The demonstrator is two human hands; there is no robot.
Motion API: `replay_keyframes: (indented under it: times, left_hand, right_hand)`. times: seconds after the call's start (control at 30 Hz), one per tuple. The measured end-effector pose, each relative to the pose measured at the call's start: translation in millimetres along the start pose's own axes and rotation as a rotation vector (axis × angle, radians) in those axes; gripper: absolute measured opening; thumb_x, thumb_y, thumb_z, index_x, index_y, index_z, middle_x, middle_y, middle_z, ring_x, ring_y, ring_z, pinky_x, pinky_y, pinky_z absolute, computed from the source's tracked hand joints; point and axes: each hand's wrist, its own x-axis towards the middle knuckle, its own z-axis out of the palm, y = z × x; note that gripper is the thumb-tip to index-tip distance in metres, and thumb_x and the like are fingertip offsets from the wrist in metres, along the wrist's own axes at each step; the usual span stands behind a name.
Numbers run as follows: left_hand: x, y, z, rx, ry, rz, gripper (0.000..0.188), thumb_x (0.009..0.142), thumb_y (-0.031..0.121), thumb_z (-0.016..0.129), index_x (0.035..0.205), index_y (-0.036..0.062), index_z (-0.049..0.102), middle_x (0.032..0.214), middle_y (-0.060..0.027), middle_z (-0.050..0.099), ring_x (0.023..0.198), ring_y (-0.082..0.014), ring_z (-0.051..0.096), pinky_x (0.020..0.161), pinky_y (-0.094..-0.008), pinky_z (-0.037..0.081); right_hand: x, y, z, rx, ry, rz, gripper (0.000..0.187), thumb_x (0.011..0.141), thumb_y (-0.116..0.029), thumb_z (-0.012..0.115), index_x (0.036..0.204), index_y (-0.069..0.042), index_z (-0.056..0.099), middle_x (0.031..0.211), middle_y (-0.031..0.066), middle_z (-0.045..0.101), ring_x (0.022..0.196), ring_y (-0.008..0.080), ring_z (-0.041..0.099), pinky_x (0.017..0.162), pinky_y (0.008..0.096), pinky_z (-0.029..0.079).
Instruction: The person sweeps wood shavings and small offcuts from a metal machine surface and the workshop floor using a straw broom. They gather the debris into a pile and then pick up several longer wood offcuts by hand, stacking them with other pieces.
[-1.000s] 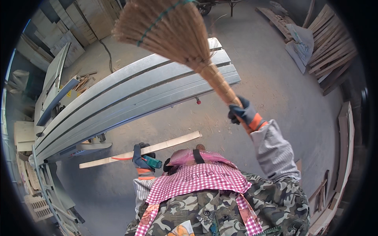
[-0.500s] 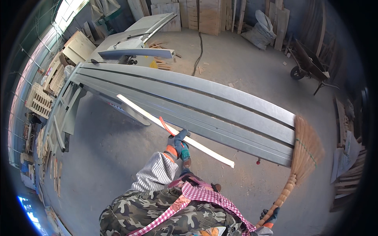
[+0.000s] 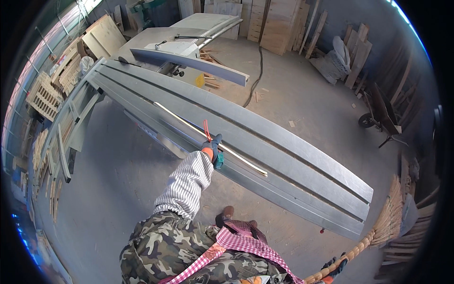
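Note:
My left hand [image 3: 213,146], in a dark glove with an orange cuff, is closed around a long, thin, pale wooden strip [image 3: 241,159]. The strip slants over the near side of a grey metal saw table [image 3: 293,170]; whether it touches the surface I cannot tell. A narrow red loop [image 3: 206,127] sticks up from the same hand, and a small teal piece [image 3: 219,160] shows beneath it; their kind is unclear. Low on the right, my right hand [image 3: 335,267], also gloved, grips the plaited handle of a straw broom [image 3: 388,220]. Its bristles point up, beyond the table's right end.
Behind the long table stand a second machine surface [image 3: 203,21] and a blue-grey rail [image 3: 189,65]. A black cable [image 3: 257,78] crosses the floor. At the right are a white sack [image 3: 334,61], a wheelbarrow [image 3: 380,111] and stacked wood [image 3: 406,241]. A pallet [image 3: 45,97] stands left.
My left hand has reached forward with the wooden strip, from the table's near edge to over its surface. The broom has moved off the table's right end, outward and down. The view has shifted.

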Motion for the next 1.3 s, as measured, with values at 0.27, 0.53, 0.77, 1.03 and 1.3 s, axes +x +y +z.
replay_keyframes:
  times: [0.27, 0.53, 0.77, 1.03, 1.3]
  left_hand:
    - [-23, 12, -14, 0.309, -0.035, -0.051, 0.043, 0.071, 0.046, 0.065, 0.083, 0.0054, 0.059, 0.065, -0.0114, 0.059, 0.04, -0.0211, 0.046, 0.039, -0.0383, 0.037]
    - [-147, -47, -91, 0.291, -0.043, 0.038, 0.041, 0.069, 0.043, 0.063, 0.094, 0.0097, 0.062, 0.074, -0.0123, 0.064, 0.056, -0.0179, 0.051, 0.053, -0.0325, 0.041]
    - [-210, -155, -173, -0.231, 0.085, -0.049, 0.036, 0.081, 0.031, 0.052, 0.111, 0.0125, 0.055, 0.088, -0.0115, 0.06, 0.063, -0.018, 0.056, 0.054, -0.0312, 0.048]
    - [-285, -151, -264, -0.368, 0.296, 0.05, 0.046, 0.077, 0.042, 0.055, 0.109, 0.0099, 0.056, 0.09, -0.0142, 0.062, 0.069, -0.021, 0.056, 0.061, -0.0332, 0.045]
    - [-372, -188, -447, -0.813, 0.716, 0.206, 0.044, 0.076, 0.041, 0.055, 0.106, 0.0094, 0.057, 0.081, -0.0131, 0.06, 0.062, -0.0202, 0.055, 0.055, -0.0333, 0.045]
  right_hand:
    - [72, -15, 74, -0.006, -0.362, -0.005, 0.047, 0.075, -0.043, 0.057, 0.107, -0.01, 0.043, 0.061, 0.0102, 0.054, 0.043, 0.0193, 0.05, 0.036, 0.0281, 0.04]
    - [60, -14, 176, -0.24, -0.793, 0.048, 0.044, 0.076, -0.036, 0.058, 0.102, -0.004, 0.045, 0.059, 0.0123, 0.053, 0.041, 0.0194, 0.049, 0.036, 0.0283, 0.04]
    - [-7, -26, 273, -0.465, -1.147, -0.043, 0.059, 0.068, -0.034, 0.061, 0.112, 0.002, 0.041, 0.058, 0.011, 0.054, 0.04, 0.018, 0.05, 0.036, 0.0263, 0.041]
    - [-144, 10, 348, -0.517, -1.654, 0.11, 0.07, 0.063, -0.014, 0.06, 0.126, -0.003, 0.032, 0.086, 0.0157, 0.056, 0.058, 0.0197, 0.057, 0.043, 0.0269, 0.046]
    - [-279, 176, 441, -1.207, -1.82, 0.342, 0.049, 0.066, -0.004, 0.06, 0.112, -0.005, 0.043, 0.07, 0.0129, 0.058, 0.048, 0.0246, 0.058, 0.038, 0.0334, 0.047]
